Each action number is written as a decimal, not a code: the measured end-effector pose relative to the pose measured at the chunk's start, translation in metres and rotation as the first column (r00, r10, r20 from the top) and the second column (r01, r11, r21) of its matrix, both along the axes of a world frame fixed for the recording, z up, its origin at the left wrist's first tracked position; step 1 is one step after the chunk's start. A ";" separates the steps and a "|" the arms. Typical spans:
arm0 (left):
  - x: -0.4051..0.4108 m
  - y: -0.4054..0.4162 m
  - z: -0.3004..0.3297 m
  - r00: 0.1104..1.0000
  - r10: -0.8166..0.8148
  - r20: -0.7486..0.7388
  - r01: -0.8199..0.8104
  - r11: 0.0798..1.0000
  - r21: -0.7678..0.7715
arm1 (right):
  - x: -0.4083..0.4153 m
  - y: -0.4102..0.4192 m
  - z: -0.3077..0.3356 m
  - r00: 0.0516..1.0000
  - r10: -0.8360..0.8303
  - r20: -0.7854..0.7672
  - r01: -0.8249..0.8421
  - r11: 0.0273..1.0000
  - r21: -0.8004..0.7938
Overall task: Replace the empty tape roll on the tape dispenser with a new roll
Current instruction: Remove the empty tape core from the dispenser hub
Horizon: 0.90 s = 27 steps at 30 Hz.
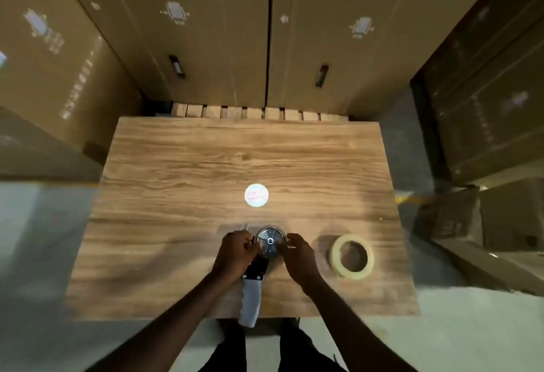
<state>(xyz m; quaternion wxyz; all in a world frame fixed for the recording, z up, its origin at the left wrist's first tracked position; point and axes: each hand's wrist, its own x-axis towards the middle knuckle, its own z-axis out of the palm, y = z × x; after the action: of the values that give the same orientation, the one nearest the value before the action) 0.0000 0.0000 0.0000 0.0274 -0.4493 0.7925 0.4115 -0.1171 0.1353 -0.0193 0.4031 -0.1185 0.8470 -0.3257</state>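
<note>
A handheld tape dispenser (252,289) lies on the wooden table (206,165) near its front edge, grey handle pointing toward me. Its round metal hub (270,241) faces up. My left hand (237,252) grips the dispenser frame just left of the hub. At the hub's right rim, the fingers of my right hand (300,255) are curled around its edge; a thin roll seems to sit around the hub, hard to make out. A new roll of beige tape (351,256) lies flat on the table to the right of my right hand, untouched.
A small round sticker or disc (256,195) lies on the table beyond the dispenser. Tall cardboard boxes (206,33) stand behind the table and on both sides. More boxes (485,121) are stacked at the right. The floor around is grey concrete.
</note>
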 end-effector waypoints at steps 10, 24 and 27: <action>-0.032 0.006 -0.013 0.980 0.128 0.155 -0.162 0.961 0.226 | -0.022 -0.010 0.004 0.786 -0.297 0.542 0.365 0.931 -0.020; -0.038 0.026 -0.013 0.913 0.358 0.197 -0.403 0.871 0.281 | -0.026 -0.005 -0.001 0.774 -0.246 0.583 0.353 0.933 -0.075; -0.038 0.026 -0.016 0.901 0.380 0.208 -0.430 0.845 0.319 | -0.026 -0.006 -0.003 0.773 -0.260 0.578 0.368 0.927 -0.076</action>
<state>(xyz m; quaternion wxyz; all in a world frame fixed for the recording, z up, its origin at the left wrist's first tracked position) -0.0376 0.0257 -0.0164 0.0752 -0.6211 0.5877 0.5130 -0.1429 0.1292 -0.0221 0.5595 0.0886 0.6657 -0.4858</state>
